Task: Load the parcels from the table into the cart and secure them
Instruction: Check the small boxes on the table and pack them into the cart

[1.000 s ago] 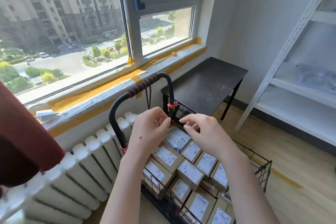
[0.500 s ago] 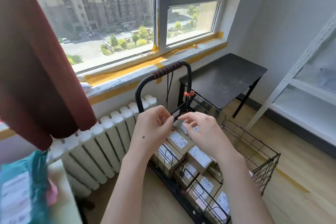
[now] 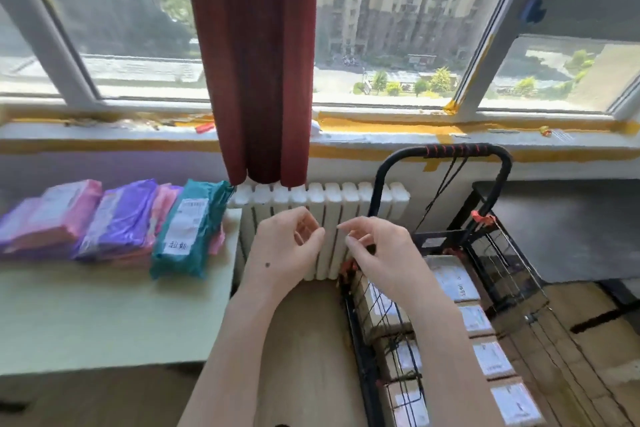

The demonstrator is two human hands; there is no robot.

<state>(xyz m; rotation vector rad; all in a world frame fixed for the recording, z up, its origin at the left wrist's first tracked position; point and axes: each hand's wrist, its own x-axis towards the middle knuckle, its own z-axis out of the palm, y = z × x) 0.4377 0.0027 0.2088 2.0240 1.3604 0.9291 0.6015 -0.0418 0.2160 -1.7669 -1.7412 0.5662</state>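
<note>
Since the plastic mailers [image 3: 104, 229] lined up on the desk [image 3: 104, 315] look soft, light and slippery, I'd pinch one by its edges; left hand [image 3: 284, 246] and right hand [image 3: 377, 253] hover loosely curled, holding nothing, beside the cart [image 3: 440, 288].

Two empty hands [image 3: 287, 246] [image 3: 377, 253] above boxed cart [image 3: 498, 253], bagged parcels [image 3: 188, 229] on table [image 3: 104, 322].

Labels on teal parcel [image 3: 189, 230], boxes [image 3: 453, 279]: print illegible.
</note>
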